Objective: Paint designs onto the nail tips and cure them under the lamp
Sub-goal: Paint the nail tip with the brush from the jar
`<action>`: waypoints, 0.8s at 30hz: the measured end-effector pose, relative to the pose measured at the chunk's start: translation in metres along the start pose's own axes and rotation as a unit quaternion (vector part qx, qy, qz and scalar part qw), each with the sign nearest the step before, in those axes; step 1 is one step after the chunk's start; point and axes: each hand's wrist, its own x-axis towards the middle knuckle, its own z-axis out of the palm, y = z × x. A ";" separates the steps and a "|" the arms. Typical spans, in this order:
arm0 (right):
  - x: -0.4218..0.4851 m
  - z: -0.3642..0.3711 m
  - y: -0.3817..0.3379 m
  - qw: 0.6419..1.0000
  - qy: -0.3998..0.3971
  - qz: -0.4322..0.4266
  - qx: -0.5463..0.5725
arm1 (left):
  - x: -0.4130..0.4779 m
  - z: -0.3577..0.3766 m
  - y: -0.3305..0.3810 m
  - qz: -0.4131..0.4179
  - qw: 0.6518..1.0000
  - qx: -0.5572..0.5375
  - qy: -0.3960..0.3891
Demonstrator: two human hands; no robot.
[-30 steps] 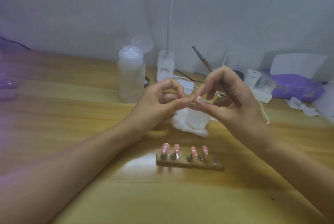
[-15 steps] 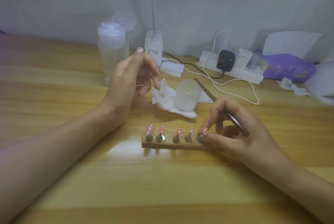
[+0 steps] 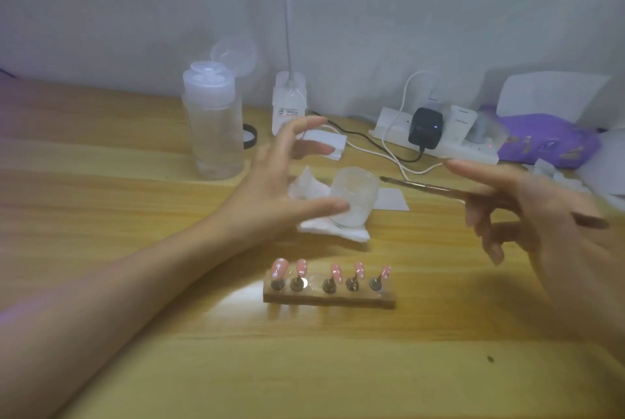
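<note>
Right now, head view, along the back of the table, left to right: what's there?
Clear bottle → white lamp base → power strip with black adapter → purple packet.

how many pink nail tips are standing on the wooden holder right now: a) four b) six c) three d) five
d: five pink nail tips stand in a row along the wooden holder, each on its own peg.
</note>
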 end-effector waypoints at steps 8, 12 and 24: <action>0.014 0.005 -0.005 0.993 0.032 0.067 0.093 | 0.009 0.009 0.006 -0.027 0.995 0.074 -0.068; 0.015 -0.007 -0.004 0.987 0.064 0.097 0.107 | 0.009 0.011 0.005 -0.031 0.996 0.063 -0.060; 0.004 -0.024 -0.002 0.991 -0.112 -0.044 -0.056 | 0.006 0.010 0.004 -0.034 0.994 0.082 -0.062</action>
